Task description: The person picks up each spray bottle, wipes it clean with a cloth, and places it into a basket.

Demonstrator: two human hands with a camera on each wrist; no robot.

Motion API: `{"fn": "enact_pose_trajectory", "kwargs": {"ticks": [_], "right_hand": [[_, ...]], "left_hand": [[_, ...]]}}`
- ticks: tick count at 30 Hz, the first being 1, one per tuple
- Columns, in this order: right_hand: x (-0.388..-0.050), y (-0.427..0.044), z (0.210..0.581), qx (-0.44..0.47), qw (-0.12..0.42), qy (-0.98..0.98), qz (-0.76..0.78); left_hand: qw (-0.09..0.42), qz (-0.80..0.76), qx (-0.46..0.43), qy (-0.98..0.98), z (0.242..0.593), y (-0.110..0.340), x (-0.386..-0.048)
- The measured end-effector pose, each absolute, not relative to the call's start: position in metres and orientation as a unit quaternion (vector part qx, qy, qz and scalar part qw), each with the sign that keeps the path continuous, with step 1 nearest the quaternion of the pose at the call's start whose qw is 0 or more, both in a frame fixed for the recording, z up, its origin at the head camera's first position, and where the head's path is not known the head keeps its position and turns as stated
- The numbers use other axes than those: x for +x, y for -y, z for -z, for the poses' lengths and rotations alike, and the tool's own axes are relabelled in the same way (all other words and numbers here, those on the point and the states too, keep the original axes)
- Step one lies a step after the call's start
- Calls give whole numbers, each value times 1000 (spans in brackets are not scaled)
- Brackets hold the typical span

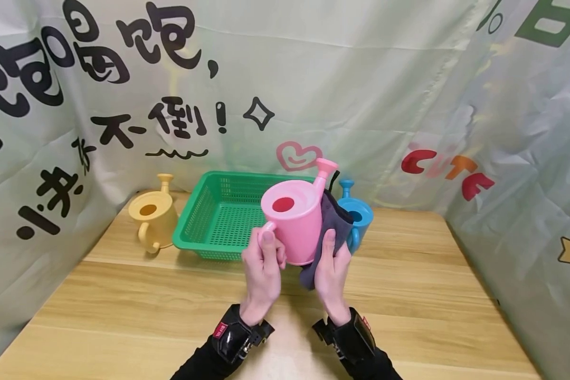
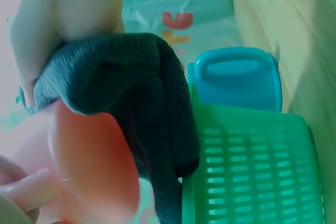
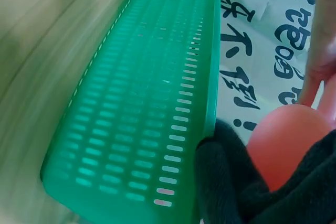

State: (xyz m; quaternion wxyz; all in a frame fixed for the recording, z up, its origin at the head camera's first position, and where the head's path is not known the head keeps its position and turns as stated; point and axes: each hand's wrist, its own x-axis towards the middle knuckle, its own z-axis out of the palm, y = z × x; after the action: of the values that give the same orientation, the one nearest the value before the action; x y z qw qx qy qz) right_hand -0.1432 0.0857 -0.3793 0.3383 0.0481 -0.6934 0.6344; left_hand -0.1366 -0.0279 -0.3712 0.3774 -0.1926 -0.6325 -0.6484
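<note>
A pink watering can (image 1: 296,232) is held up off the table in front of the basket, its spout pointing away to the right. My left hand (image 1: 262,264) grips its handle, the thumb on top. A dark grey cloth (image 1: 334,221) lies against the can's right side, and my right hand (image 1: 332,266) holds it there, thumb over the cloth. In the left wrist view the cloth (image 2: 121,72) drapes over the pink can (image 2: 94,166). The right wrist view has the cloth (image 3: 226,177) beside the can's underside (image 3: 294,135).
Behind the can stands a green perforated basket (image 1: 204,248) on the wooden table (image 1: 171,316). To its left is a yellow watering can (image 1: 159,221); to its right, a blue watering can (image 1: 364,214), partly hidden by the cloth. A printed curtain (image 1: 351,79) encloses the table's back and sides.
</note>
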Motion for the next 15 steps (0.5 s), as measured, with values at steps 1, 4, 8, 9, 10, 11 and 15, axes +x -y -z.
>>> {"fn": "enact_pose_trajectory", "kwargs": {"ticks": [1, 4, 8, 9, 10, 11, 15], "right_hand": [[-143, -86, 379, 52, 344, 696, -628], [-143, -87, 378, 61, 360, 703, -611], [-143, -86, 379, 100, 394, 698, -590], [-144, -86, 379, 121, 404, 695, -582], [-146, -86, 379, 142, 414, 692, -574], [-147, -87, 379, 166, 424, 687, -566], [-154, -88, 379, 247, 465, 683, -506]], "left_hand": [[371, 641, -200, 641, 371, 27, -135], [348, 625, -219, 664, 372, 25, -131], [314, 615, -236, 684, 373, 23, -128], [306, 615, -239, 687, 372, 22, -128], [298, 615, -242, 688, 372, 22, -127], [292, 617, -244, 689, 372, 22, -127], [276, 626, -254, 684, 372, 23, -127]]}}
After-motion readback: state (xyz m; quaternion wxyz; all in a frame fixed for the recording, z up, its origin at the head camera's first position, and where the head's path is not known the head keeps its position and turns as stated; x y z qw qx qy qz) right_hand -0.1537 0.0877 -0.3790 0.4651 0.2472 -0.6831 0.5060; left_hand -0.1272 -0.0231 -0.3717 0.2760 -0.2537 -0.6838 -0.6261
